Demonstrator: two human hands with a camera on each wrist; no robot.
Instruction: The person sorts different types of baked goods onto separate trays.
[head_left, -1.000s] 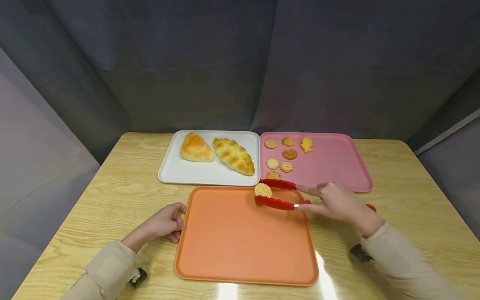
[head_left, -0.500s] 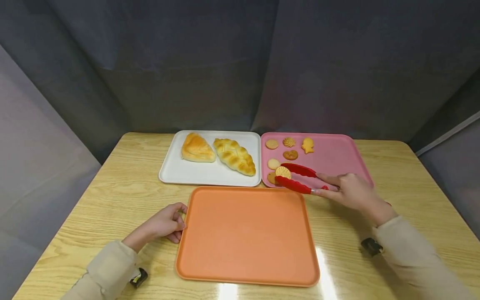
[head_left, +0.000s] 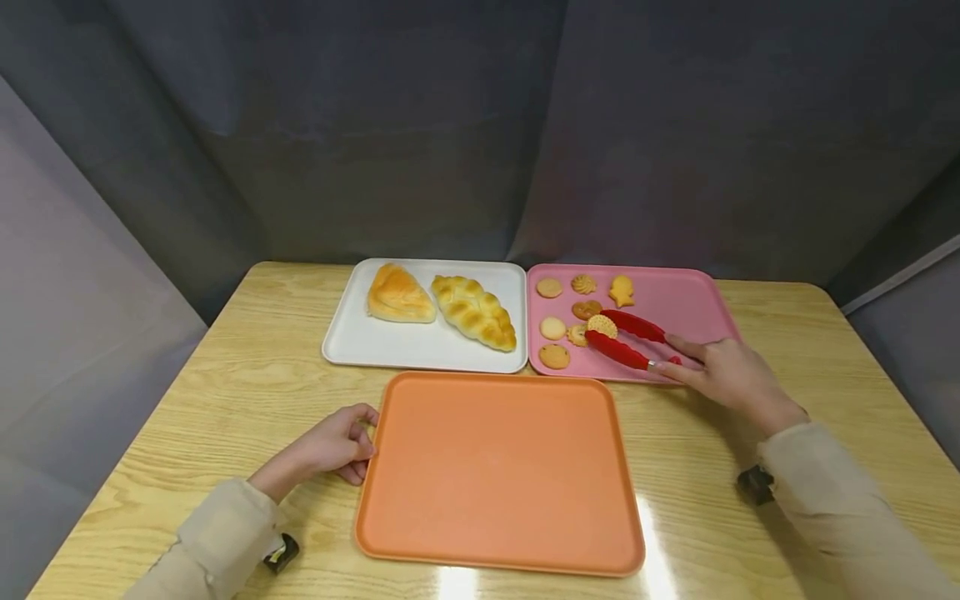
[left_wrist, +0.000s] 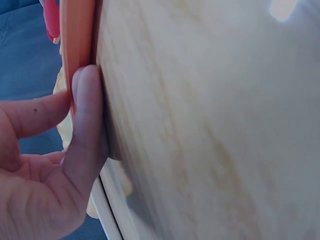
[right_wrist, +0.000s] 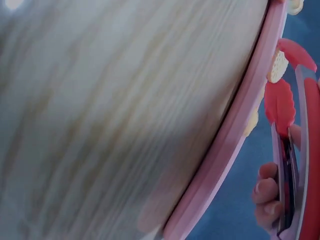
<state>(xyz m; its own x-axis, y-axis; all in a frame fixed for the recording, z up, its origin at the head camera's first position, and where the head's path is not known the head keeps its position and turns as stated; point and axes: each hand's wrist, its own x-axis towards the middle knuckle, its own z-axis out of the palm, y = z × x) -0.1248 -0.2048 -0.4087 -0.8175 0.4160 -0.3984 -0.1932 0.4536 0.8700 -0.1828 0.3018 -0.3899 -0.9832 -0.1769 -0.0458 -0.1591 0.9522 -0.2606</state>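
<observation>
In the head view my right hand (head_left: 738, 375) grips red-tipped tongs (head_left: 621, 350) over the pink tray (head_left: 693, 304). A round dimpled biscuit (head_left: 602, 326) sits between the tong tips; the right wrist view shows this biscuit (right_wrist: 278, 65) by the tips too. Beside it are a scalloped cookie (head_left: 577, 335), partly covered, and a brown pretzel-shaped cookie (head_left: 586, 309). My left hand (head_left: 333, 443) is at the left edge of the orange tray (head_left: 498, 467). Seen from the left wrist, its thumb and fingers pinch the tray rim (left_wrist: 80, 40).
On the white tray (head_left: 341, 342), back left, lie a triangular bread (head_left: 400, 294) and a braided bread (head_left: 475, 312). The pink tray also bears a fish-shaped cookie (head_left: 621, 291), a swirl cookie (head_left: 583, 284) and several round ones. A dark curtain (head_left: 405, 125) hangs behind the table.
The tongs, with the round biscuit at their tips, have moved right and back from the orange tray's far edge to over the pink tray. My left hand stays at the rim.
</observation>
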